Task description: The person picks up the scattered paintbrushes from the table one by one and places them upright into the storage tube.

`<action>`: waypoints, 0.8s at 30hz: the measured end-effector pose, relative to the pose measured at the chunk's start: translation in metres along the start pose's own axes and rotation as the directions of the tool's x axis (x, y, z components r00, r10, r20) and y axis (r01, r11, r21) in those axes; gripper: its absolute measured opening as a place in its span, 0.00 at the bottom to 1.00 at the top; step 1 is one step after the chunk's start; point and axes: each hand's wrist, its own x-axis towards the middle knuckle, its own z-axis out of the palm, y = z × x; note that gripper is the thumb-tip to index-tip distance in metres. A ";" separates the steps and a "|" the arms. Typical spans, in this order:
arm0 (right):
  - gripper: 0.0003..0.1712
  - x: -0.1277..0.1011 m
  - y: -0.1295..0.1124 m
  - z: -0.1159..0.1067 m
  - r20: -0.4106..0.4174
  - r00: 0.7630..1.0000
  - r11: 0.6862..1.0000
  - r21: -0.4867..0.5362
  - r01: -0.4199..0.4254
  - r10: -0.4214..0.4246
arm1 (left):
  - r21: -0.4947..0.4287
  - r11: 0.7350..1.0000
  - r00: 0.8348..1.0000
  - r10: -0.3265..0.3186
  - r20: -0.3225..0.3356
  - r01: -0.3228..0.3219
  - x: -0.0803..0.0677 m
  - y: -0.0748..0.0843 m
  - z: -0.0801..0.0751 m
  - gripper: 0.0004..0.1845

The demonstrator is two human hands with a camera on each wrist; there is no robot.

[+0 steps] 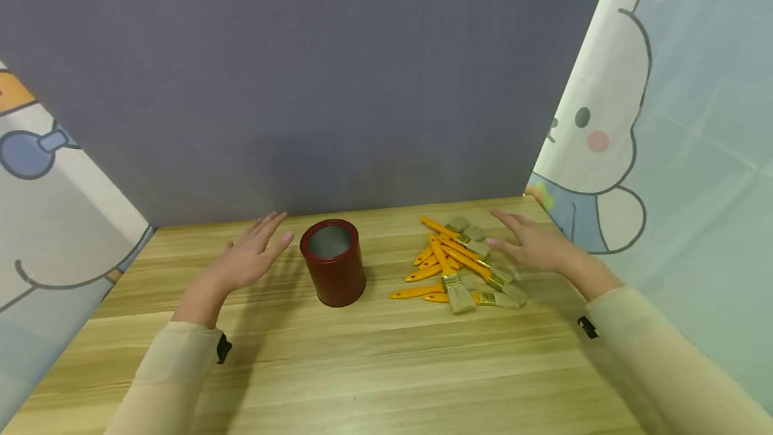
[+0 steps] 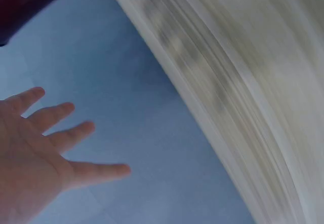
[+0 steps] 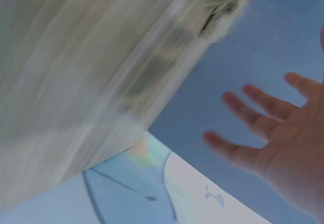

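Observation:
A dark red cylindrical can (image 1: 341, 278), open at the top with a grey inside, stands upright on the wooden table. My left hand (image 1: 250, 257) is held just left of it, fingers spread and holding nothing. To the right of the can lies a loose pile of paintbrushes (image 1: 449, 267) with orange handles, brass-coloured ferrules and pale bristles. Beside the pile's right edge is my right hand (image 1: 537, 244), its fingers extended and holding nothing. Both wrist views show the palms bare, the left hand (image 2: 35, 153) and the right hand (image 3: 288, 133) alike.
The light wood-grain table (image 1: 338, 381) ends at a grey-blue panel (image 1: 338, 86) behind it. Cartoon-printed curtains hang on both sides, the left curtain (image 1: 54, 233) and the right curtain (image 1: 694, 186). Pale sleeves cover my forearms.

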 end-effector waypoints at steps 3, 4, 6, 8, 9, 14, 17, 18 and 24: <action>0.46 0.004 0.005 0.001 -0.052 0.997 0.999 0.001 0.054 -0.053 | -0.107 0.993 0.998 0.056 -0.015 -0.057 -0.004 0.009 0.000 0.38; 0.45 0.005 0.006 0.001 -0.068 0.995 0.998 0.005 0.067 -0.066 | -0.134 0.988 0.997 0.075 -0.019 -0.076 -0.006 0.012 0.001 0.37; 0.44 0.009 0.011 0.004 -0.095 0.992 0.996 0.019 0.085 -0.083 | -0.180 0.978 0.994 0.105 -0.023 -0.108 -0.008 0.018 0.003 0.37; 0.42 0.014 0.015 0.009 -0.115 0.989 0.994 0.042 0.098 -0.093 | -0.195 0.972 0.991 0.126 -0.032 -0.130 -0.008 0.023 0.008 0.38; 0.42 0.016 0.017 0.012 -0.124 0.987 0.993 0.055 0.106 -0.099 | -0.201 0.970 0.990 0.133 -0.036 -0.138 -0.008 0.025 0.011 0.38; 0.40 0.036 0.022 0.031 -0.140 0.986 0.986 0.129 0.110 -0.092 | -0.213 0.968 0.991 0.131 -0.024 -0.133 -0.006 0.034 0.026 0.47; 0.39 0.048 0.021 0.040 -0.120 0.989 0.982 0.161 0.103 -0.085 | -0.227 0.966 0.992 0.126 -0.014 -0.126 -0.006 0.037 0.033 0.53; 0.38 0.052 0.019 0.042 -0.107 0.991 0.981 0.170 0.098 -0.080 | -0.235 0.964 0.992 0.124 -0.014 -0.124 -0.006 0.037 0.035 0.54; 0.38 0.064 0.016 0.047 -0.069 0.997 0.965 0.256 0.063 -0.046 | -0.260 0.958 0.992 0.121 -0.017 -0.121 -0.006 0.037 0.034 0.53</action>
